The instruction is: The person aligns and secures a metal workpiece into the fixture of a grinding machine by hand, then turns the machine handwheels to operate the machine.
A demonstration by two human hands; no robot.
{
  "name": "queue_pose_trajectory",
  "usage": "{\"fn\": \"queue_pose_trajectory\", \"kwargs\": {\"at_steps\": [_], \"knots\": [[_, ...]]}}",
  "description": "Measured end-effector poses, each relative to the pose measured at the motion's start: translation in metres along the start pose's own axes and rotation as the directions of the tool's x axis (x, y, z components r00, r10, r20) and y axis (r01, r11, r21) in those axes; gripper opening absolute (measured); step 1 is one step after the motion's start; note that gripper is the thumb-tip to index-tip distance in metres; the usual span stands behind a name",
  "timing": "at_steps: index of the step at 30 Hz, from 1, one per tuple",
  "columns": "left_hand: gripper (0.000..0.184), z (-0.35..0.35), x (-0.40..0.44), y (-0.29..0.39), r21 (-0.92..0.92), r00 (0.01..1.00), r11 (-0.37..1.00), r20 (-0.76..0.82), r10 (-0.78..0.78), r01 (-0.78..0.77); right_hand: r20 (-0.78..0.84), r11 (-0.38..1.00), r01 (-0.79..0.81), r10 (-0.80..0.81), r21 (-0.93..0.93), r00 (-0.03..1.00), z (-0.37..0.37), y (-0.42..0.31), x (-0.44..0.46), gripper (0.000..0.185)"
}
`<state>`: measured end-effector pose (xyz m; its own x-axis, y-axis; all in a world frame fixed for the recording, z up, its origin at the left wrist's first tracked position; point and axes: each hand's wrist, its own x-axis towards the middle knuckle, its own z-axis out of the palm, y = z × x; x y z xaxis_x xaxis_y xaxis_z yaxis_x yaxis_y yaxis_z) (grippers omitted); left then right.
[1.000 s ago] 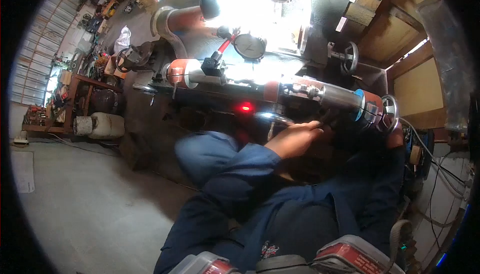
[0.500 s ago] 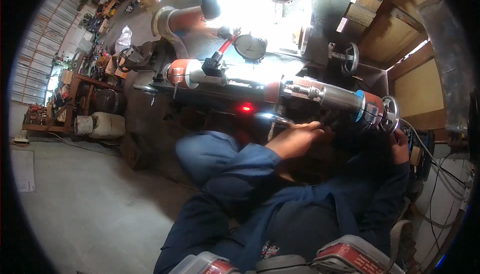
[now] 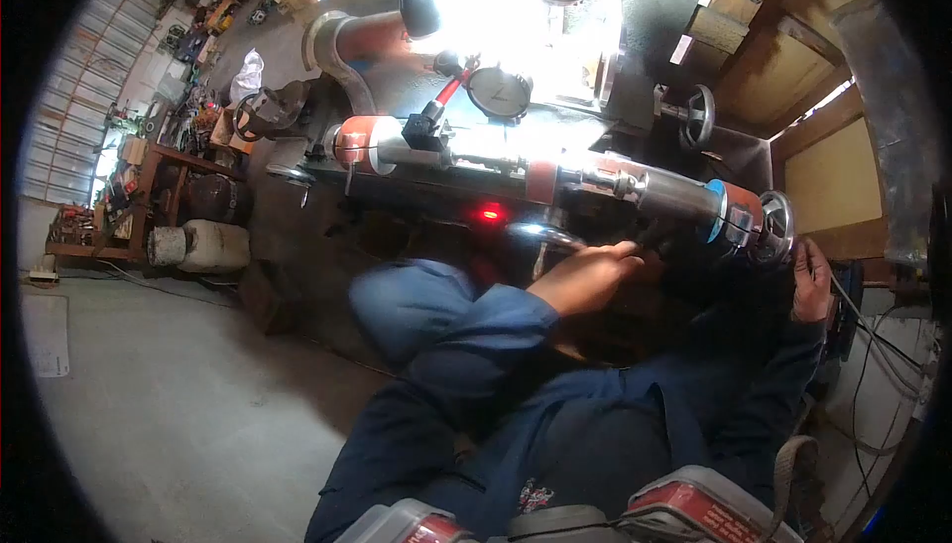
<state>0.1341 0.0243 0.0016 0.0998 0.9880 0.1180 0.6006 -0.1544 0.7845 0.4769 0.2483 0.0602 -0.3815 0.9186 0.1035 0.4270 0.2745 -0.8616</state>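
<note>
A long machine spindle with an orange-collared headstock (image 3: 357, 143) and a tailstock (image 3: 736, 216) runs across the view. My right hand (image 3: 811, 283) is at the rim of the tailstock's handwheel (image 3: 776, 226), its fingers bent against the right edge. My left hand (image 3: 592, 278) is in front of the machine, fingers curled together; what they hold, if anything, is lost in shadow. Close to its left is a shiny chrome wheel (image 3: 543, 235) with a small handle (image 3: 538, 261). A round dial gauge (image 3: 499, 93) on a red-and-black holder (image 3: 428, 124) stands above the spindle.
A glaring lamp (image 3: 420, 7) washes out the upper middle. Another handwheel (image 3: 698, 117) sits at the upper right, near wooden panels (image 3: 828, 186). Cables (image 3: 868, 325) hang at the right. A pale gas cylinder (image 3: 210, 247) and cluttered shelving (image 3: 149, 196) are on the left.
My right hand has shifted slightly up and to the right along the handwheel's rim, and more of it shows. My left hand has stayed almost in place.
</note>
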Motion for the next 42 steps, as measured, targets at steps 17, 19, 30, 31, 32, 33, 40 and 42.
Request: {"fn": "queue_pose_trajectory", "kwargs": {"at_steps": [17, 19, 30, 31, 32, 33, 40, 42], "knots": [[0.036, 0.002, 0.003, -0.005, 0.156, 0.997, 0.987, 0.068, 0.023, -0.033, -0.088, 0.981, -0.017, 0.035, 0.193, 0.996, 0.009, 0.006, 0.033, 0.033], [0.037, -0.002, 0.003, 0.0, 0.142, 0.997, 0.99, 0.079, 0.006, -0.017, -0.068, 0.99, -0.018, 0.028, 0.138, 0.997, 0.007, 0.005, 0.036, 0.034], [0.032, -0.004, 0.005, 0.005, 0.027, 0.988, 0.992, 0.093, -0.123, 0.121, -0.214, 0.786, 0.27, -0.45, -0.556, 0.867, 0.005, -0.11, 0.02, 0.023], [0.032, -0.006, 0.006, 0.007, -0.001, 0.977, 0.983, 0.113, -0.18, 0.181, -0.213, 0.827, 0.329, -0.46, -0.455, 0.862, 0.006, -0.125, 0.023, 0.02], [0.033, 0.001, 0.004, -0.001, 0.063, 0.997, 0.997, 0.063, -0.048, 0.044, -0.213, 0.855, 0.386, -0.472, -0.346, 0.856, 0.014, -0.14, 0.025, 0.018], [0.033, 0.004, 0.004, -0.004, 0.111, 0.996, 0.994, 0.079, -0.034, 0.025, -0.18, 0.843, 0.43, -0.502, -0.324, 0.846, 0.036, -0.162, 0.021, 0.013], [0.04, 0.003, 0.006, -0.007, 0.097, 0.996, 0.995, 0.082, 0.016, -0.024, 0.171, 0.789, 0.614, -0.602, -0.026, 0.78, 0.171, -0.23, 0.033, 0.007], [0.039, -0.011, 0.006, 0.005, 0.019, 0.986, 0.996, 0.137, -0.091, 0.09, 0.162, 0.728, 0.679, -0.661, -0.1, 0.733, 0.168, -0.234, 0.028, 0.01]]}}
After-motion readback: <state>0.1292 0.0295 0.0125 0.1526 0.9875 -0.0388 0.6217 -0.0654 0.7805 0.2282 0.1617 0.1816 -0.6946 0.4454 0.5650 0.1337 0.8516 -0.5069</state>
